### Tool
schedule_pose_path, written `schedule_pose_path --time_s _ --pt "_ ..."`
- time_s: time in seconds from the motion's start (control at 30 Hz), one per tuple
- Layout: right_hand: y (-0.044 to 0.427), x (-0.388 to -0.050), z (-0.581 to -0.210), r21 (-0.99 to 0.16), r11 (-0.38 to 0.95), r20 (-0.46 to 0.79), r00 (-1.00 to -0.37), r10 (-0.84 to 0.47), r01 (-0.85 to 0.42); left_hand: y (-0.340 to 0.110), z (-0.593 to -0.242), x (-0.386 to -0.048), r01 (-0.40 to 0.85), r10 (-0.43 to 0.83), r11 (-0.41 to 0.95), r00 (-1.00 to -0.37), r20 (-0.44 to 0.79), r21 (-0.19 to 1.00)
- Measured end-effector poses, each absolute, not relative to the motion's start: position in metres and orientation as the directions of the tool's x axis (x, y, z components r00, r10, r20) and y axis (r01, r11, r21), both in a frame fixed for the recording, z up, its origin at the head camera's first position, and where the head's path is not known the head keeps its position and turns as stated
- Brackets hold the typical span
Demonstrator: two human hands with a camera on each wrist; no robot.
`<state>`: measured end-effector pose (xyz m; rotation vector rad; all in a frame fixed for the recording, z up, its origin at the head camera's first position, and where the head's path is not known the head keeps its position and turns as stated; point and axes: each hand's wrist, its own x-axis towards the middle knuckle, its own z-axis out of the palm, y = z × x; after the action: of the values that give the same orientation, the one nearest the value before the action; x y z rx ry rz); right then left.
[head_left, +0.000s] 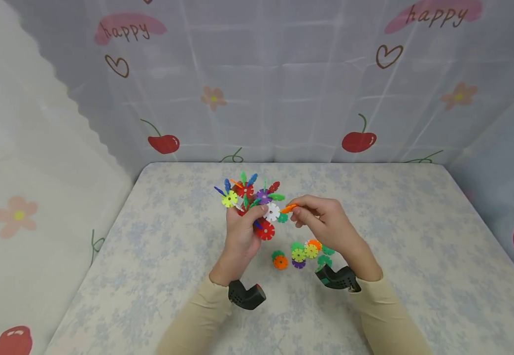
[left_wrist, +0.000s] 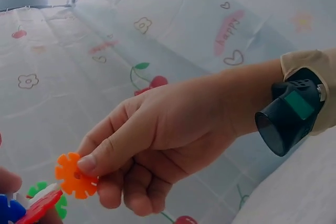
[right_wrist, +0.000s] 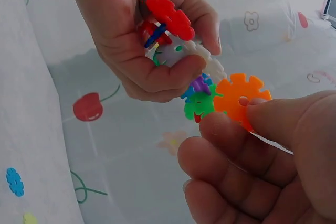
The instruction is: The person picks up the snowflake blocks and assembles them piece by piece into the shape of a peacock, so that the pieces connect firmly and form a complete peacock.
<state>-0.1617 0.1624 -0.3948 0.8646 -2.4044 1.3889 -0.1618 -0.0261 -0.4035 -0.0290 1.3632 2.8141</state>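
My left hand [head_left: 243,236] grips a cluster of joined, notched plastic discs in red, white, purple, yellow, green and blue, raised over the table. A white disc [head_left: 272,212] and a red disc [head_left: 265,230] face toward me on its near side. Between thumb and forefinger, my right hand [head_left: 325,219] pinches an orange notched disc [right_wrist: 242,98]. That disc sits at the cluster's right side, close to the white disc and a green disc [right_wrist: 200,106]. Whether its slot is joined to the cluster cannot be told. The left fingers hide the cluster's middle.
Below the hands, several loose discs lie on the patterned table [head_left: 150,286]: an orange disc [head_left: 281,262], a yellow disc [head_left: 298,255], a purple disc [head_left: 298,264] and green ones. A printed curtain [head_left: 274,98] hangs behind the table's far edge. Each wrist wears a black camera [head_left: 247,295].
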Motion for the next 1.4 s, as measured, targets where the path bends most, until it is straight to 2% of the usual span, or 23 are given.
schedule_pose_path --time_s 0.1,0.33,0.7,0.77,0.83,0.87,0.93,1.0,1.03,1.1,1.2,1.3,1.4 --pt "0.157 -0.160 -0.395 -0.668 0.410 0.523 -0.783 -0.336 -0.621 -0.023 -0.402 -0.159 0.005 -0.062 -0.651 -0.997 -0.046 0.759" --pt "0.149 -0.165 -0.403 -0.490 0.434 0.702 -0.637 -0.319 -0.756 -0.020 -0.404 -0.158 0.079 -0.149 -0.644 -0.989 -0.023 0.761" --pt "0.142 -0.169 -0.413 -0.365 0.370 0.789 -0.494 -0.365 -0.855 -0.021 -0.404 -0.156 0.122 -0.152 -0.620 -0.988 0.033 0.775" --pt "0.140 -0.169 -0.414 -0.369 0.350 0.795 -0.487 -0.360 -0.861 -0.021 -0.403 -0.156 0.121 -0.151 -0.625 -0.988 0.033 0.772" --pt "0.139 -0.169 -0.415 -0.413 0.352 0.776 -0.527 -0.346 -0.840 -0.021 -0.403 -0.157 0.110 -0.142 -0.634 -0.990 0.025 0.765" --pt "0.138 -0.169 -0.415 -0.466 0.362 0.740 -0.580 -0.341 -0.807 -0.021 -0.403 -0.157 0.106 -0.137 -0.637 -0.990 0.023 0.764" --pt "0.138 -0.171 -0.416 -0.591 0.437 0.593 -0.733 -0.334 -0.678 -0.021 -0.403 -0.160 0.099 -0.131 -0.638 -0.991 0.020 0.764" --pt "0.137 -0.175 -0.421 -0.661 0.574 0.339 -0.875 -0.345 -0.483 -0.022 -0.404 -0.163 0.108 -0.138 -0.642 -0.990 0.025 0.759" --pt "0.135 -0.177 -0.425 -0.656 0.649 0.188 -0.916 -0.354 -0.386 -0.022 -0.404 -0.164 0.120 -0.150 -0.644 -0.988 0.029 0.756" --pt "0.131 -0.181 -0.436 -0.573 0.772 -0.080 -0.919 -0.387 -0.275 -0.023 -0.406 -0.166 0.145 -0.177 -0.655 -0.984 0.036 0.741" --pt "0.122 -0.184 -0.453 -0.481 0.837 -0.322 -0.835 -0.446 -0.261 -0.025 -0.407 -0.167 0.163 -0.198 -0.665 -0.979 0.038 0.729" --pt "0.114 -0.184 -0.464 -0.453 0.853 -0.402 -0.794 -0.456 -0.261 -0.026 -0.407 -0.167 0.156 -0.193 -0.676 -0.981 0.031 0.720" --pt "0.112 -0.184 -0.470 -0.453 0.862 -0.419 -0.799 -0.431 -0.228 -0.028 -0.406 -0.167 0.157 -0.192 -0.683 -0.981 0.032 0.713"
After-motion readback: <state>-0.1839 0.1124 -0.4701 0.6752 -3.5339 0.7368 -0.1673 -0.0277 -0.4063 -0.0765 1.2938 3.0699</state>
